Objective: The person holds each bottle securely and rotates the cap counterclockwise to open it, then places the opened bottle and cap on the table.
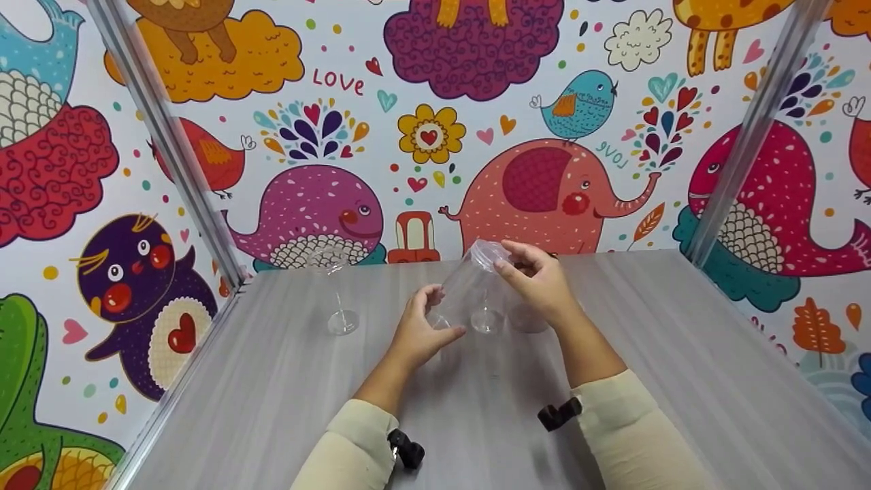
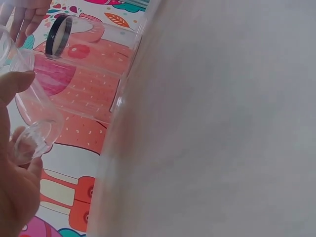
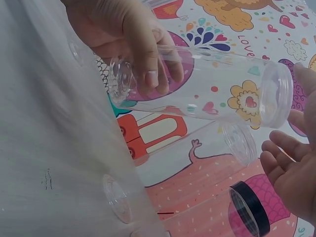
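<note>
Between the two hands a clear plastic jar (image 1: 461, 282) is held up at a tilt above the table. My left hand (image 1: 420, 330) grips it near the base, thumb on one side and fingers on the other, as the right wrist view also shows. At the mouth end, the thumb and index finger of my right hand (image 1: 541, 282) pinch the rim (image 3: 277, 94), while its other fingers stay apart from the jar. Just behind, a second clear jar (image 1: 486, 321) stands upright. Beside it is a jar with a black lid (image 3: 250, 210), mostly hidden behind the right hand in the head view.
Another clear, see-through jar (image 1: 343, 322) stands on the left part of the grey table (image 1: 286, 408). A wall with printed cartoon animals (image 1: 422, 82) rises behind the table, with metal posts (image 1: 163, 136) at the corners. Black devices (image 1: 407, 449) sit on both sleeves.
</note>
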`<state>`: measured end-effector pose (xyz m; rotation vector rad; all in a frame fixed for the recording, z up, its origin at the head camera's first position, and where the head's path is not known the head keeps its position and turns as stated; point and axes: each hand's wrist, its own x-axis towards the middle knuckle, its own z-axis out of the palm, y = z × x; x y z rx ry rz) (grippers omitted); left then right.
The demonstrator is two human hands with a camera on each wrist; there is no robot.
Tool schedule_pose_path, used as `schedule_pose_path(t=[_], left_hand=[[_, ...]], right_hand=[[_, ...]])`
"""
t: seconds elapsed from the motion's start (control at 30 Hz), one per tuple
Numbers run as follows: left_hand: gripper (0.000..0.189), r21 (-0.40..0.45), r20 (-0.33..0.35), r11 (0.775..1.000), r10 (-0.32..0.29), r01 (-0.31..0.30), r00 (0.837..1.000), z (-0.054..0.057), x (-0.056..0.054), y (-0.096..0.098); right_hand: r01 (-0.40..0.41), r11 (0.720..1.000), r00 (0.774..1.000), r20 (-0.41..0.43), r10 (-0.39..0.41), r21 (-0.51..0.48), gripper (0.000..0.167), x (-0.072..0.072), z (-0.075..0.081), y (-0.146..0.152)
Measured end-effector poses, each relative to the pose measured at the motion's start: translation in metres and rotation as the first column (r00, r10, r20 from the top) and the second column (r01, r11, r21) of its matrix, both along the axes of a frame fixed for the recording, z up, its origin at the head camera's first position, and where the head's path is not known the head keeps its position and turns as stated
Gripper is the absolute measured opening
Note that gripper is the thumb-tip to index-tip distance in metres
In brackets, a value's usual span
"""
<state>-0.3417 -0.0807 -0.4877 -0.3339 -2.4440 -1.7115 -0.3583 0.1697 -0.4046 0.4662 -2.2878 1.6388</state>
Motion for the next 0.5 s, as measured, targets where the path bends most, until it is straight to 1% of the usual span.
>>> schedule_pose_path(t=[0.13, 0.27, 0.4, 0.5], left_hand=[[0.09, -0.017, -0.038, 1.0, 0.004, -0.005, 0.999, 0.0007, 0.0009, 0.0018], [0.089, -0.047, -0.05, 0.999, 0.021, -0.024, 0.999, 0.0027, 0.0029, 0.004], [0.091, -0.035, -0.046, 0.999, 0.016, -0.017, 0.999, 0.0034, 0.0039, 0.0058], [0.091, -0.029, -0.061, 1.0, 0.003, -0.005, 0.998, 0.0027, 0.003, 0.0067]], right_hand=[[0.031, 0.999, 0.999, -0.03, -0.03, 0.033, 0.045, -0.0002, 0.0006, -0.0028], [0.053, 0.998, 0.998, -0.047, -0.052, 0.021, 0.042, -0.0004, 0.0003, -0.0038], [0.067, 0.998, 0.997, -0.04, -0.067, 0.002, 0.041, -0.0009, 0.0006, -0.0037], [0.062, 0.998, 0.998, -0.026, -0.062, -0.012, 0.041, -0.0015, 0.0004, -0.0026]])
